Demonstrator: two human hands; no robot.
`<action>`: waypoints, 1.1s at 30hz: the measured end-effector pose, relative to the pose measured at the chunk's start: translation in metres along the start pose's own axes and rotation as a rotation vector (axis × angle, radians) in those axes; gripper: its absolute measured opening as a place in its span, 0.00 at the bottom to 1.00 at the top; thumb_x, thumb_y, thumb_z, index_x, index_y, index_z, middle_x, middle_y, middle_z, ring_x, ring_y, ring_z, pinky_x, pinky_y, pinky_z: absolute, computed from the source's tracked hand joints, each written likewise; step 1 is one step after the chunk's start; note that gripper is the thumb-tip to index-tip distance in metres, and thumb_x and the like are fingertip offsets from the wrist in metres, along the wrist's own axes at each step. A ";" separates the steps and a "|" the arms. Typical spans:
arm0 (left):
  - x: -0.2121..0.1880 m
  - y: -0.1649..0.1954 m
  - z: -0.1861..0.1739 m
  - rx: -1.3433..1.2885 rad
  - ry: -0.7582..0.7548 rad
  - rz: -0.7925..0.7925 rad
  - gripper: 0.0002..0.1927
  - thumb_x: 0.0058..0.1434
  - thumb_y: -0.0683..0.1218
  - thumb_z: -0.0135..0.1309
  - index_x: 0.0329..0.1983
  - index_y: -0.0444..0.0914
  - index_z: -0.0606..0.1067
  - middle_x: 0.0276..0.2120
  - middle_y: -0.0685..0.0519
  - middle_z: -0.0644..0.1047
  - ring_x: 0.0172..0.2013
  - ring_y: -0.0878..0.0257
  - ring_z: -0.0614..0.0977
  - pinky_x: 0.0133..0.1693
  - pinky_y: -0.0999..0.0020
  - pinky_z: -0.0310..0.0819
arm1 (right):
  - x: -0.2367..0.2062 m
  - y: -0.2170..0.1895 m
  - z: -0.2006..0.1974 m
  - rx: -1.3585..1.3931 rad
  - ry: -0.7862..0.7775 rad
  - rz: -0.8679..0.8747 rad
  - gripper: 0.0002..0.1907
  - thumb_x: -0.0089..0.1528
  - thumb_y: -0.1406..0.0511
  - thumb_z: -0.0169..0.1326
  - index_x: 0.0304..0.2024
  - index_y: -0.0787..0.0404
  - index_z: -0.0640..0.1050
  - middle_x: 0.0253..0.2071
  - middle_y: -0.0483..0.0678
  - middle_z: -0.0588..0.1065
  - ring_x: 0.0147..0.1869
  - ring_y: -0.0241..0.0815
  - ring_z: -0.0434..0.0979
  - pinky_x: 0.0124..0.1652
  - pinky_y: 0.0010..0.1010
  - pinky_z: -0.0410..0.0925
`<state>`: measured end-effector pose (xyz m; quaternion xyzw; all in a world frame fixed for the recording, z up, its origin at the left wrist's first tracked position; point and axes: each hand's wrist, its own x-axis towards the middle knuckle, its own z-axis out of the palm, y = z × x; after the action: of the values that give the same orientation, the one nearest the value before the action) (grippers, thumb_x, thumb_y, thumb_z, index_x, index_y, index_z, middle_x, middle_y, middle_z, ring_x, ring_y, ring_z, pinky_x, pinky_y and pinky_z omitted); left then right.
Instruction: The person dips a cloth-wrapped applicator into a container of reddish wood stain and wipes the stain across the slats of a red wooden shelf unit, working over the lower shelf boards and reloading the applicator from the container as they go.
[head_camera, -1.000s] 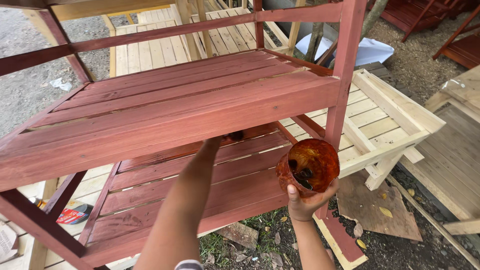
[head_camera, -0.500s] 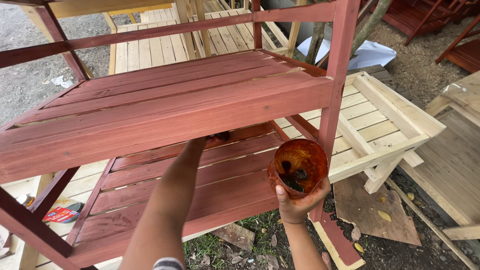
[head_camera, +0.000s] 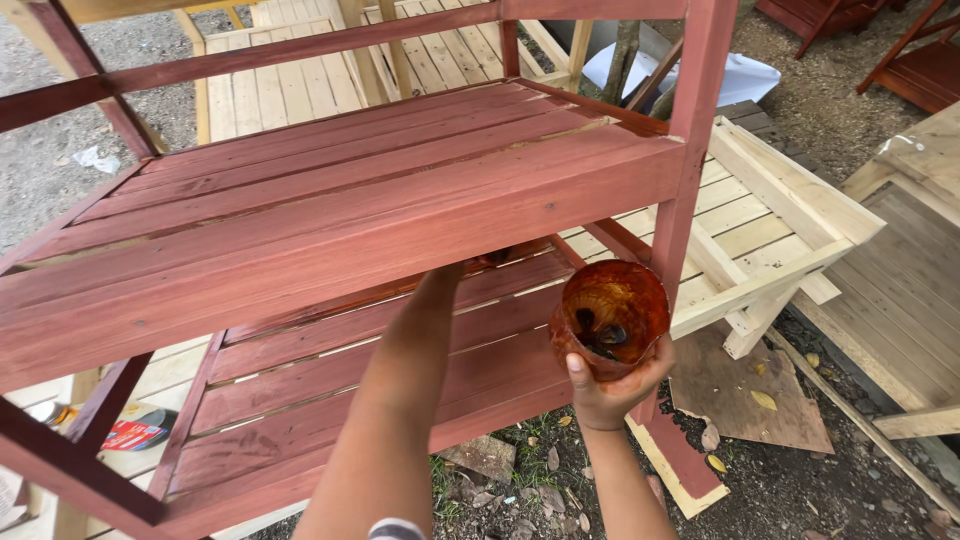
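My right hand (head_camera: 610, 385) grips a clear plastic cup (head_camera: 610, 312) stained red-brown inside, with dark liquid at its bottom. It holds the cup beside the front right post (head_camera: 688, 190) of a red-brown slatted wooden shelf. My left hand (head_camera: 447, 275) reaches in under the upper shelf board (head_camera: 330, 240), above the lower slats (head_camera: 330, 380). The front board hides its fingers. A small dark shape (head_camera: 500, 256) shows just past the wrist; I cannot tell what it is.
Unpainted pale slatted wooden frames (head_camera: 760, 230) lie behind and to the right of the shelf. A flat board (head_camera: 750, 385) and wood scraps rest on the dirt below. A red package (head_camera: 135, 433) lies at lower left. Red-brown furniture (head_camera: 915, 60) stands at far right.
My left arm has slid slightly farther right under the upper shelf. The cup in my right hand stays almost where it was beside the post.
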<state>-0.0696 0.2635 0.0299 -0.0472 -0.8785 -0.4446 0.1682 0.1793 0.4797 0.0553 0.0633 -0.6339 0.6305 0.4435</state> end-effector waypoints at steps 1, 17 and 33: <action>-0.005 -0.015 -0.022 0.012 0.004 -0.018 0.16 0.70 0.52 0.54 0.54 0.39 0.77 0.49 0.45 0.80 0.51 0.49 0.80 0.47 0.51 0.75 | 0.002 -0.001 0.001 -0.010 0.000 0.000 0.56 0.58 0.42 0.67 0.71 0.63 0.52 0.68 0.55 0.57 0.76 0.50 0.62 0.76 0.45 0.62; -0.088 -0.139 -0.293 0.434 0.255 -0.204 0.14 0.70 0.52 0.54 0.52 0.40 0.78 0.48 0.45 0.81 0.51 0.46 0.80 0.48 0.48 0.75 | 0.007 -0.006 0.004 -0.241 -0.070 -0.026 0.52 0.59 0.42 0.65 0.70 0.64 0.56 0.67 0.55 0.61 0.73 0.49 0.64 0.73 0.43 0.60; -0.188 0.018 -0.271 0.268 0.354 -0.253 0.17 0.52 0.49 0.70 0.34 0.33 0.78 0.26 0.41 0.80 0.29 0.46 0.83 0.34 0.54 0.75 | 0.016 -0.021 0.001 -0.242 -0.142 -0.013 0.51 0.59 0.48 0.67 0.72 0.64 0.57 0.68 0.56 0.63 0.74 0.50 0.65 0.75 0.43 0.59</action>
<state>0.1796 0.0706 0.1289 0.1643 -0.8855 -0.3431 0.2670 0.1828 0.4824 0.0813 0.0579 -0.7347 0.5405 0.4058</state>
